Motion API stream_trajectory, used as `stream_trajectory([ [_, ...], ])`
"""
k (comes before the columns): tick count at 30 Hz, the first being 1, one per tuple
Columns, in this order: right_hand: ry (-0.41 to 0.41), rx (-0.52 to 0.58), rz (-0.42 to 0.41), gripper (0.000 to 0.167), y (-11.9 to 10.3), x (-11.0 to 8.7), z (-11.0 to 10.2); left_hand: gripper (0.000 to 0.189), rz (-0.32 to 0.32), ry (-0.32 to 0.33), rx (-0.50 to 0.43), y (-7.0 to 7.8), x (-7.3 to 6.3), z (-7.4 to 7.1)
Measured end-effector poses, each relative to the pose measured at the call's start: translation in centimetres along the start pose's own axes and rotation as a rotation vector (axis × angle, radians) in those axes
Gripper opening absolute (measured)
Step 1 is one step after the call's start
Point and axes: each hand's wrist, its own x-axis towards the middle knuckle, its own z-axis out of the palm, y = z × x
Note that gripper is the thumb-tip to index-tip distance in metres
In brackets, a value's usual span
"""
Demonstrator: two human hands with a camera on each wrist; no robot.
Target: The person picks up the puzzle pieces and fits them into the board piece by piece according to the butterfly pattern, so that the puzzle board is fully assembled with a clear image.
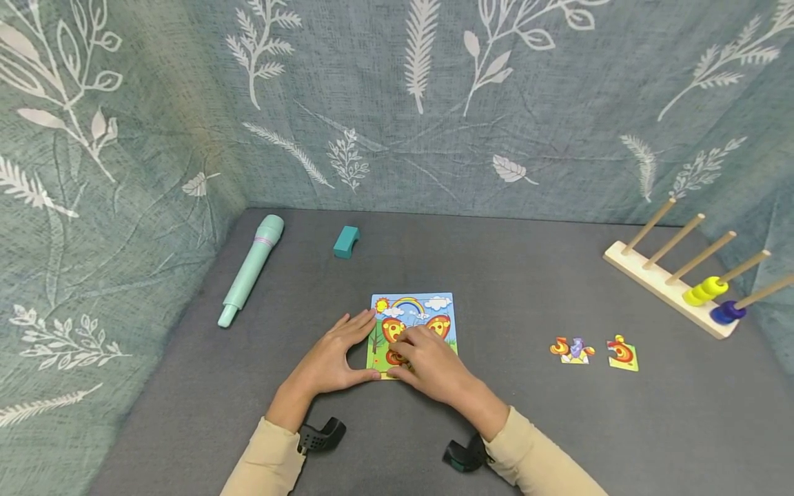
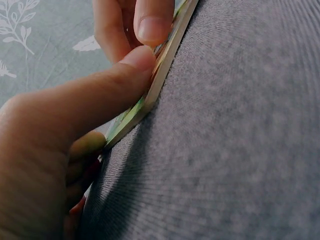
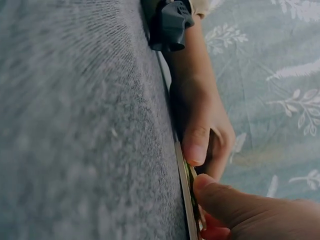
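A square puzzle board lies flat on the table, its picture showing a butterfly, a sun, a rainbow and clouds. Along its left edge rest the straight fingers of my left hand, with the thumb on the front edge near the corner. My right hand bends over the lower middle of the board and pinches a puzzle piece, seen as a thin tilted edge in the right wrist view. Most of that piece is hidden by the fingers. Both thumbs come close together at the board's front edge in the left wrist view.
To the right lie loose puzzle pieces and another orange-and-green puzzle piece. A wooden peg stand with yellow and blue beads stands at the far right. Behind and left are a teal block and a mint-green microphone-shaped toy.
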Motion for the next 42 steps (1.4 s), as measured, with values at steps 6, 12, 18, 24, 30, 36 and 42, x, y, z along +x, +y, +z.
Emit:
stream_trajectory([
  [6, 0.003, -0.037, -0.014, 0.028, -0.2, 0.1, 0.2, 0.082, 0.030, 0.026, 0.011, 0.0, 0.0, -0.1],
  [12, -0.006, -0.050, -0.005, 0.027, -0.4, 0.1, 0.3, 0.079, 0.025, 0.024, 0.023, 0.1, 0.0, 0.0],
  [18, 0.022, -0.049, -0.006, 0.018, -0.7, 0.3, 0.5, 0.079, 0.033, 0.035, 0.037, 0.1, 0.0, 0.0],
  [24, 0.023, -0.044, 0.008, 0.019, -1.0, 0.4, 0.7, 0.079, 0.047, 0.066, 0.033, 0.0, -0.1, 0.0],
  [30, 0.004, -0.034, 0.025, 0.021, -1.1, 0.5, 0.8, 0.075, 0.105, 0.074, 0.022, 0.4, 0.3, 0.2],
  [36, -0.072, 0.036, 0.076, 0.033, -0.8, -0.1, -0.1, 0.069, 0.139, 0.032, 0.064, 0.8, 0.8, 0.5],
  [42, -0.059, 0.116, 0.128, 0.042, 0.6, -1.5, -1.9, 0.063, 0.155, 0.000, 0.065, 0.8, 1.0, 0.6],
])
